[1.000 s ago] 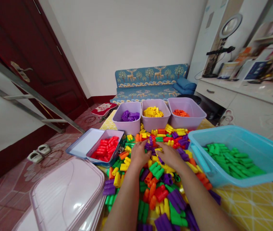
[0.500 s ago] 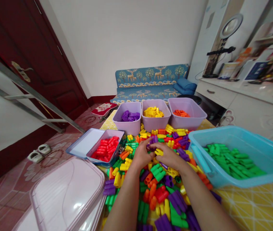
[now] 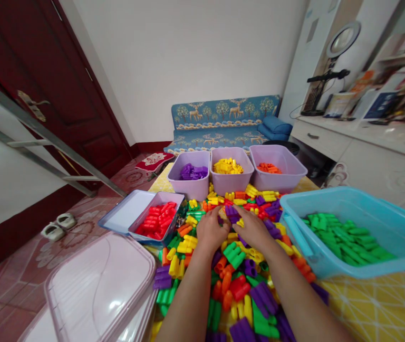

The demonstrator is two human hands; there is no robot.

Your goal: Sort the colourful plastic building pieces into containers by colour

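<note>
Over the middle of a pile of plastic tube-shaped building blocks, my left hand (image 3: 212, 230) and my right hand (image 3: 252, 230) reach forward side by side. A purple block (image 3: 231, 213) of joined tubes shows between their fingertips. Left fingers bend at its left edge, partly hidden behind the hand, so whether they grip cannot be told. On the other side, my right index finger stretches along the purple block, with the thumb apart. A small yellow block (image 3: 240, 222) shows between that finger and thumb. Closer to me lies a green block (image 3: 234, 255).
Lilac bins with purple (image 3: 188, 191), yellow (image 3: 231, 181) and orange blocks (image 3: 269, 168) line the far side. A smaller bin of red blocks (image 3: 157, 219) sits left, above stacked lids (image 3: 102, 280). Right stands a blue tub (image 3: 348, 197) holding green blocks.
My right hand has shifted slightly right and its index finger has straightened. More of the purple block shows between the hands, a little lower; less of the yellow block is visible.
</note>
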